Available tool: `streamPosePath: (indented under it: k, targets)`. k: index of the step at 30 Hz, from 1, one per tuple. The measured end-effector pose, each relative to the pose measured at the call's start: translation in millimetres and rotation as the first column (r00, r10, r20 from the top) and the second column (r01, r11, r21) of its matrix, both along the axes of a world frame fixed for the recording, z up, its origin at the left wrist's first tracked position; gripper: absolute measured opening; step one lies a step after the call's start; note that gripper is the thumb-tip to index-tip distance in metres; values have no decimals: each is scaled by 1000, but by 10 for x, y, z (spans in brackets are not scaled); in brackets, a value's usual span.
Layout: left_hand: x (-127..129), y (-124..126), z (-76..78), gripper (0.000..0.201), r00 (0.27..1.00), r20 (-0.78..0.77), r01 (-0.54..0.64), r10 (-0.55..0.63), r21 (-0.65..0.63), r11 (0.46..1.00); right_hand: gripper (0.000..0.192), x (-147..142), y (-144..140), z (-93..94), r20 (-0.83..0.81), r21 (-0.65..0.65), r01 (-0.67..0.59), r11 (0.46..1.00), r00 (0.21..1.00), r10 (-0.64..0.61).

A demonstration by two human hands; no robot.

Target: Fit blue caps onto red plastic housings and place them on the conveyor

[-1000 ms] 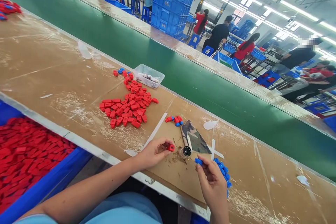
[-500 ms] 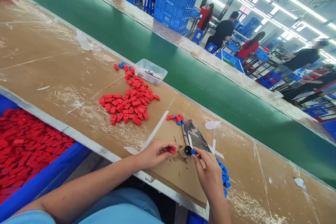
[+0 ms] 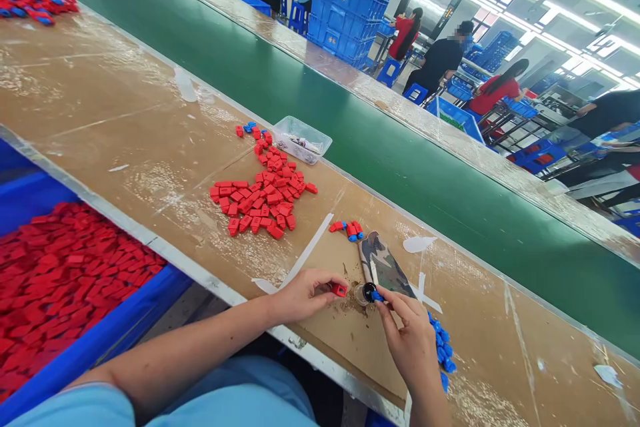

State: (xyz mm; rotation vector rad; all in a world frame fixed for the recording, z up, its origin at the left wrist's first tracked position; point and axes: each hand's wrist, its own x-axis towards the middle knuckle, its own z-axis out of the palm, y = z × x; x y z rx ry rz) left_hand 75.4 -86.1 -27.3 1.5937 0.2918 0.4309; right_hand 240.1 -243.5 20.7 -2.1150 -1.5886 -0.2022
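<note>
My left hand (image 3: 311, 295) is closed on a small red plastic piece (image 3: 339, 289), its opening facing right. My right hand (image 3: 411, 332) pinches a small blue plastic piece (image 3: 377, 296) against the dark mouth of a small clear jar (image 3: 369, 291). Whether the piece dips inside, I cannot tell. Just behind the jar, a white stick (image 3: 374, 273) lies against a folded camouflage cloth (image 3: 395, 270). More blue pieces (image 3: 442, 343) are heaped beside my right wrist. Several red pieces, some with blue ends (image 3: 353, 232), lie beyond the jar.
A spread of red pieces (image 3: 265, 200) covers part of the table left of my hands, near a clear plastic tray (image 3: 303, 140). The green belt (image 3: 400, 173) runs behind. A blue crate (image 3: 110, 360) full of red pieces stands at lower left. Several people sit or stand beyond the belt.
The view has swung left, bringing red and blue pieces at the far left into sight. The blue piece in my right hand is now closer over the jar's mouth. My left hand keeps the red piece.
</note>
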Motion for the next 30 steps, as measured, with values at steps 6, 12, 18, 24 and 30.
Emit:
streamPosePath:
  k: [6,12,18,24,30]
  targets:
    - [-6,-9,7,21,1000,19,13,-13,-23,1000,31,-26,7,-16,-74,6,32,999,997,-32]
    - [-6,19,-16,25,1000,28,10,-9,-39,999,31,-52,-23,33,-302,-33,144,989,942,-147]
    - [-11,47,29,12,999,23,20,-23,134,991,30,-211,-70,8,-554,28,206,978,818,-156]
    - [-15,37,27,12,999,-11,38,-37,188,981,26,-494,18,-17,-620,55,186,981,776,-112]
    - [-30,37,38,13,998,-18,59,-56,246,967,24,-610,101,-57,-609,44,120,992,790,-68]
